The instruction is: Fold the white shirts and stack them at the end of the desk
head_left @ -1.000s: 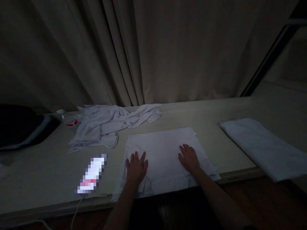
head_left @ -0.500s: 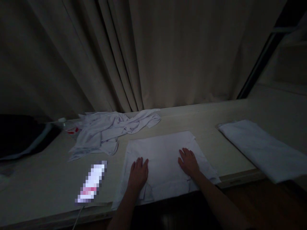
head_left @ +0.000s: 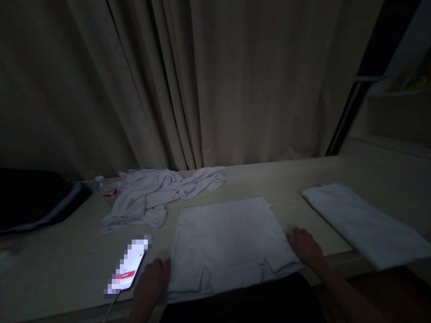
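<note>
Slid outward off flat folded white cloth [head_left: 225, 237] to its side edges: left hand [head_left: 151, 280], right hand [head_left: 305, 246]; open, gripping nothing; fingertips dim.

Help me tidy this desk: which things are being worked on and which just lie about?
In hand: flat white folded garment, left hand and right hand at its sides.
Lying about: crumpled white clothes, folded white cloth, lit phone, plastic bottle.

White folded garment [head_left: 229, 242] — flat, near edge overhanging the table [head_left: 67, 264]
</note>
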A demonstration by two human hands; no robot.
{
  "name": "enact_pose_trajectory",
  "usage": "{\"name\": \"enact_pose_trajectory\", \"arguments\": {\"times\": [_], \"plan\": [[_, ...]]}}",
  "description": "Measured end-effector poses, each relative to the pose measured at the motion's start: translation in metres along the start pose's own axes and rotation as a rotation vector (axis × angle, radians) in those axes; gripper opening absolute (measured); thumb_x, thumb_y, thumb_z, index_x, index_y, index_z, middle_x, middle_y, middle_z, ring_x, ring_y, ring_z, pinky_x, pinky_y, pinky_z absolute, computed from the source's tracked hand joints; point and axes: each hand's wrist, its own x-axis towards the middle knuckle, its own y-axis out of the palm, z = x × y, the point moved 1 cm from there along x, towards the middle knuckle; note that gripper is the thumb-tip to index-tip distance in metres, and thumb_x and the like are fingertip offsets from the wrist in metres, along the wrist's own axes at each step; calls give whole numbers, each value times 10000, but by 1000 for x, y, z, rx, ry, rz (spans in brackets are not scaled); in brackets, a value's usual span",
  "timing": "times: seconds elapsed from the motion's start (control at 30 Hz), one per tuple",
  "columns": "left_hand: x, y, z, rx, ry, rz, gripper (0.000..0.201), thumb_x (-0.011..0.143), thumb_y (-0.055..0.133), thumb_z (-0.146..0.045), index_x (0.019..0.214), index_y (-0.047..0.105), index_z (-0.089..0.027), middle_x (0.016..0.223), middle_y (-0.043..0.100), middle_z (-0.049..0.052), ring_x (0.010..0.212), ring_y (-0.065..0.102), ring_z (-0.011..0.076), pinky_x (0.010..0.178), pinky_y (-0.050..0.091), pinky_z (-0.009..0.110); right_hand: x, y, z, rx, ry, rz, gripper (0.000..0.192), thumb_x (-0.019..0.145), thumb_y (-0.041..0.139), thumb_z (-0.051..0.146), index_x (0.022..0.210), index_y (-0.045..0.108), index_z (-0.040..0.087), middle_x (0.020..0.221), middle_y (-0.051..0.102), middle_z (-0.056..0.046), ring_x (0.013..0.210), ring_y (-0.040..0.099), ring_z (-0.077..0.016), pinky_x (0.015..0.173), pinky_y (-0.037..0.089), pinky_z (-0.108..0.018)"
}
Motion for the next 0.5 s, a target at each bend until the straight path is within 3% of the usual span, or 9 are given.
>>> {"name": "enact_pose_trajectory", "arguments": {"times": [0.07,0.13,0.33,0.5], "plan": [[2,2,11,-88,-77,137,471,823,300,-522,903,580,-153,900,692,153,855,661,281,764,470,391,-1,1,-14,46,65,111,521,896,284,523,1103,549,124,1068,599,-192,958,609,-309,773,448,-402],[3,6,14,-160,-101,198,488,801,298,-569,843,567,-164,852,698,142,831,666,286,753,472,391,-2,2,-16,89,60,185,537,897,265,535,1071,550,114,1043,616,-197,946,620,-304,784,440,-399],[7,18,4,-226,-21,194,430,764,318,-524,788,550,-163,952,680,188,932,646,311,837,457,408,-2,1,1,194,2,278,418,863,386,459,1030,559,118,1012,657,-189,935,628,-278,759,425,-357],[6,12,1,-264,-9,186,465,733,337,-515,882,548,-128,1061,656,207,1015,622,307,899,449,393,0,2,1,242,-34,286,235,812,455,320,876,597,145,946,675,-145,888,625,-251,710,405,-314]]}}
